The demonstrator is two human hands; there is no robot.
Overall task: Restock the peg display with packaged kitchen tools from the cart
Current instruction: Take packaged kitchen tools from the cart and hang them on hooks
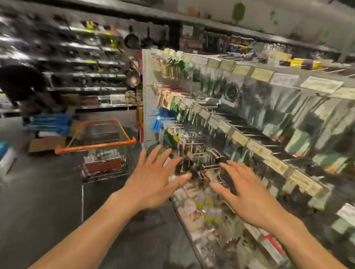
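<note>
Peg display [242, 120], right of the aisle: rows of hooks hung thick with carded packs, price tags along the rails. Some lower hooks near the hands look thinly hung, so restocking seems to be partly done at best. The cart [96, 146], orange-handled, stands just left of the display's end, and the stock [102, 164] lying in its basket has yet to be hung. Left hand [152, 181] and right hand [249, 194] reach out side by side in front of the lower pegs, fingers straight and spread, holding nothing. Judged stage: between packs, next fetch not yet begun. Motion blur smears everything: no pack's contents or label is readable, and it is uncertain which hooks are empty. A person [20, 85] stoops by the far shelves, near a floor carton [46, 144].
</note>
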